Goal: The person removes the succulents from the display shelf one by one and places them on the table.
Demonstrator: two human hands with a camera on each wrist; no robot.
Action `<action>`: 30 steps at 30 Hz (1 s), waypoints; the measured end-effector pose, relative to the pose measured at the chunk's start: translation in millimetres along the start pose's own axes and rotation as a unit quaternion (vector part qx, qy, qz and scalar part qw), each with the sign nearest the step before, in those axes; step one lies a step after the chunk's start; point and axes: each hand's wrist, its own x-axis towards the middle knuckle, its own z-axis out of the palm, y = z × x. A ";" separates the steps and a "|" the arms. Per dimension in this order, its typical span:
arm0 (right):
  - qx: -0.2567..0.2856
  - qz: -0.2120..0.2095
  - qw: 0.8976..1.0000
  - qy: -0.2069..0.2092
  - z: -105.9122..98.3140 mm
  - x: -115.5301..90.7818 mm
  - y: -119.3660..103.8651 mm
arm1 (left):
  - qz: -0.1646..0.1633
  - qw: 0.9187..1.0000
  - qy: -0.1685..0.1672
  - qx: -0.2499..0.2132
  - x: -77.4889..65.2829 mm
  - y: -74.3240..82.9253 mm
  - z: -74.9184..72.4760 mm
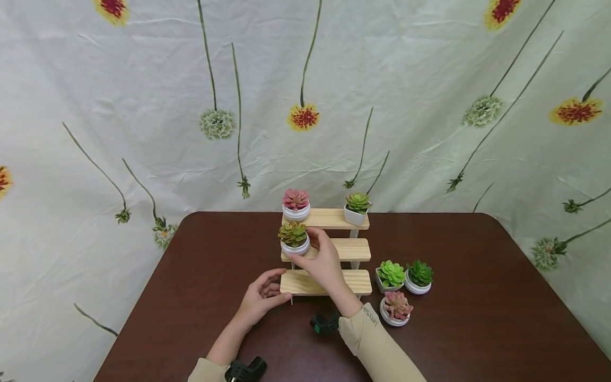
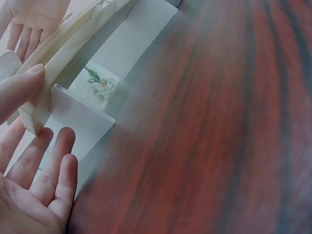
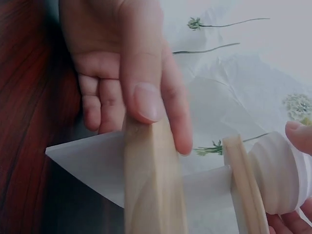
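Note:
My right hand [image 1: 324,262] pinches the white round pot of a yellow-green potted succulent [image 1: 293,234] between thumb and fingers at the left end of the middle step of a three-tier wooden stand [image 1: 326,283]. In the right wrist view the ribbed pot [image 3: 280,173] shows close to a wooden board [image 3: 245,190]. My left hand [image 1: 260,298] grips the left end of the lowest step. Its thumb [image 2: 22,90] lies on the board's edge, with the other fingers bent around the far side. On the top step stand a pink succulent [image 1: 295,200] at left and a green succulent [image 1: 357,203] at right.
To the stand's right, a bright green succulent [image 1: 391,274], a dark green succulent [image 1: 419,274] and a pinkish succulent [image 1: 397,306] stand in white pots on the dark brown table [image 1: 482,297]. A white flower-print cloth [image 1: 410,79] hangs behind the table.

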 end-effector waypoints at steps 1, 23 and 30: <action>-0.008 0.002 1.000 0.002 0.5 0.0 0.4 | -0.001 1.000 0.000 0.000 0.1 0.0 0.0; -0.031 -0.028 0.999 0.034 0.0 -5.3 6.1 | 0.002 1.000 0.002 -0.009 3.8 -27.7 -4.8; -0.006 -0.027 0.999 0.039 -5.8 -11.8 5.5 | 0.016 1.000 0.004 -0.010 3.6 -28.5 -4.8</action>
